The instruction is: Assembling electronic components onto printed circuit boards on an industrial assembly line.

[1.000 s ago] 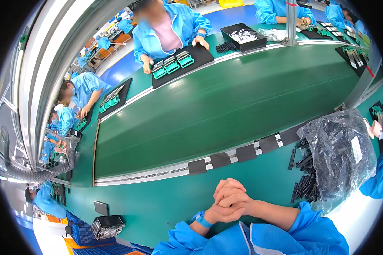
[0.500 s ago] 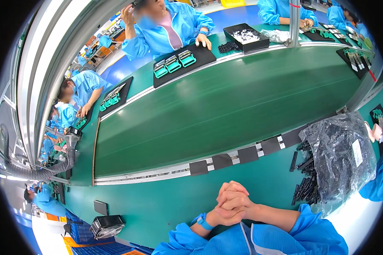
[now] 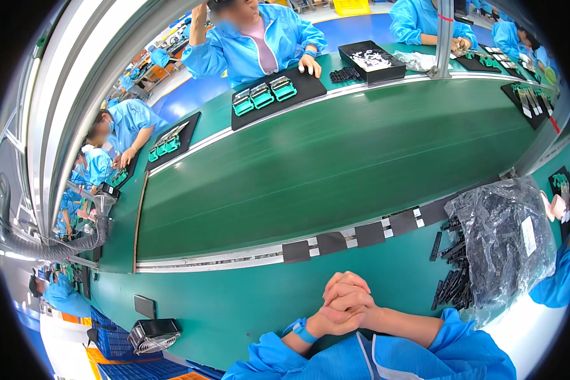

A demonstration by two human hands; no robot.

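Still-clasped hands (image 3: 346,305) — co-worker's arm (image 3: 199,39) now raised

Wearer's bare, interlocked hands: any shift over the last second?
No, no clear shift: the bare, interlocked hands sit in the same place below the flat black rectangles along the silver metal conveyor rail; the whole view drifted slightly.

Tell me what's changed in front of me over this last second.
Across the conveyor belt, a co-worker has lifted one hand from the edge of the black mat up toward the head. The view has also shifted slightly. Your left hand and right hand stay clasped together, picking up nothing; the fan, black strips and plastic bag lie as before.
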